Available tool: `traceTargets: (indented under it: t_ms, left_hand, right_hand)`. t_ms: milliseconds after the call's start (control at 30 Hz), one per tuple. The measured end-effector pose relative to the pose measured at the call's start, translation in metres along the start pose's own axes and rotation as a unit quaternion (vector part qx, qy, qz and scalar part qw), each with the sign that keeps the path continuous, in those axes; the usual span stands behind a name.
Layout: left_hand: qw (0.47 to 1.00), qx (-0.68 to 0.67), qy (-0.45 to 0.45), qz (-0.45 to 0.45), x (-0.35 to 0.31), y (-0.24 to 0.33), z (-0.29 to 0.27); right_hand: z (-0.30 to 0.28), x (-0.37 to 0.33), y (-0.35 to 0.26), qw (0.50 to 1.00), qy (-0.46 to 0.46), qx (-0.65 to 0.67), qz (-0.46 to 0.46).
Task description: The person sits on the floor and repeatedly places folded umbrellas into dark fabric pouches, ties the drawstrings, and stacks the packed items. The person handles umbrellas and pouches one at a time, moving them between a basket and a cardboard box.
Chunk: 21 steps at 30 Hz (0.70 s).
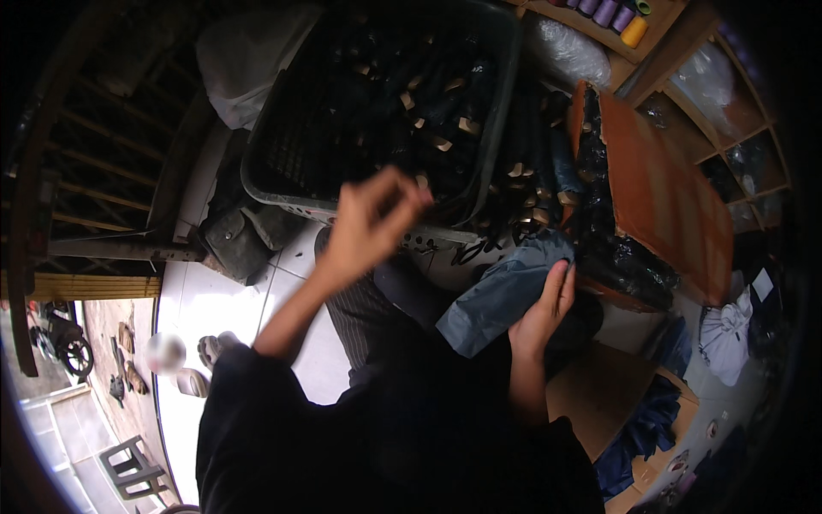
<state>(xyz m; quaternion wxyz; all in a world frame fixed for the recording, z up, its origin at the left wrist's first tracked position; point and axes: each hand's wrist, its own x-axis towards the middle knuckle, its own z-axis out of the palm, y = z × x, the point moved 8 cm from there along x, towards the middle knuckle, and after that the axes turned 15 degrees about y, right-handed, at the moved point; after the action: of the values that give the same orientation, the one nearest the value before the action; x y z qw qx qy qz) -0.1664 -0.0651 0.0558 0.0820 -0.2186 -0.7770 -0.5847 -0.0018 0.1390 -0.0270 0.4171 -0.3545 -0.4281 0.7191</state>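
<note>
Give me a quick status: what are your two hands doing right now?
Left hand raised, fingers pinched, nothing visible in it. Right hand gripping grey-blue folded cloth on lap. Dark basket of dark pieces just ahead.

The folded garment (501, 295) at the right hand (544, 313) is a plain slate blue-grey. The far basket (505, 94) is black plastic with a lattice of small holes, and the dark navy pieces (411, 94) heaped inside carry tan tags. To the right, a board (664, 201) shows flat reddish-brown. The person's sleeves (257, 403) are black, and the trousers (355, 317) underneath are dark with fine pale pinstripes. The floor tiles (214, 300) on the left are white. Far right, thread spools (621, 15) show purple and yellow.
</note>
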Motion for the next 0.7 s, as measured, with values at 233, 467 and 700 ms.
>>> traceTargets:
  t_ms: [233, 467, 700]
  left_hand:
    - [0.739, 0.463, -0.332, 0.359, 0.105, -0.19, 0.071]
    - [0.589, 0.505, -0.4, 0.488, 0.078, -0.267, 0.114]
    - [0.795, 0.392, -0.337, 0.317, 0.119, -0.197, 0.072]
  right_hand:
    - [-0.006, 0.001, 0.043, 0.993, 0.003, -0.014, 0.119]
    - [-0.039, 0.016, 0.024, 0.997, -0.02, -0.038, 0.06]
    - [-0.039, 0.018, 0.007, 0.999, -0.024, -0.033, 0.031]
